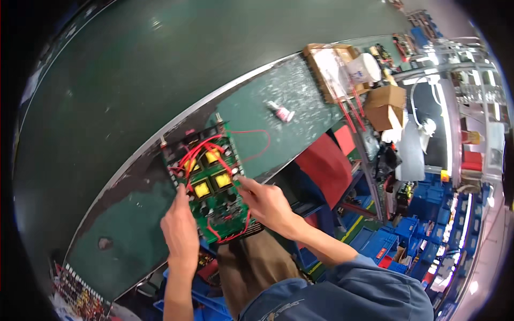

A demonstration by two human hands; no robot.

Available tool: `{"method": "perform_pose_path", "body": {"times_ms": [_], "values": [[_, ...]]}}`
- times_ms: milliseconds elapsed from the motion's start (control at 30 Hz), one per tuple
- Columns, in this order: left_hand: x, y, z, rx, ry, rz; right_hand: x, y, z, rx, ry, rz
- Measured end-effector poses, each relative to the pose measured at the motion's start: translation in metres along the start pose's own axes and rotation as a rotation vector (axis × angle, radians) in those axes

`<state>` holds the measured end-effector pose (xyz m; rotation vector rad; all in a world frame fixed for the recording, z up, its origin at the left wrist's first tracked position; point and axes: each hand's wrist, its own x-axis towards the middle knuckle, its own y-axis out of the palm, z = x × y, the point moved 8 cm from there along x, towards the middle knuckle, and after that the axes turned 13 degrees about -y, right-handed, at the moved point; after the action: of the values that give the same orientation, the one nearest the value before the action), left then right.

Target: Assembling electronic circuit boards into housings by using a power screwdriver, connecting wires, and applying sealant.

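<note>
A green circuit board [217,206] lies partly over the near edge of the green workbench [241,109], tilted in front of me. Several yellow-cored transformers [202,189] sit on it, and red wires [201,150] loop across its far half. One thin red wire arcs out past its right side. My left hand [180,227] grips the board's left edge, thumb and fingers closed along it. On the opposite edge, my right hand [267,206] is closed with its fingertips at the board's side; part of its grip is hidden.
A small white-and-pink bottle [281,112] lies on the bench to the right. Farther right are a cardboard tray [321,64], a white tub [365,68] and an open carton [386,106]. Blue bins [372,243] stand low at right; more circuit boards [80,289] sit at lower left.
</note>
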<state>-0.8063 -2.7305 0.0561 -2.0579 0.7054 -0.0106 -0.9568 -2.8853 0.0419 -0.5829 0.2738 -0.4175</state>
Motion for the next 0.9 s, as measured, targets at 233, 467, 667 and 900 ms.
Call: {"method": "perform_pose_path", "body": {"times_ms": [233,467,667,900], "values": [[-0.13,0.033,0.039,-0.04,0.033,0.402,-0.139,0.072,0.007,0.75,0.381,0.429],[-0.121,0.013,0.03,0.118,-0.006,0.355,-0.107,0.051,-0.009,-0.158,-0.261,0.494],[-0.007,-0.032,-0.042,-0.029,0.245,-0.128,0.027,-0.03,0.002,-0.209,-0.241,-0.072],[0.049,0.042,-0.078,0.141,0.185,-0.305,0.14,-0.027,0.004,-0.37,-0.653,-0.133]]}}
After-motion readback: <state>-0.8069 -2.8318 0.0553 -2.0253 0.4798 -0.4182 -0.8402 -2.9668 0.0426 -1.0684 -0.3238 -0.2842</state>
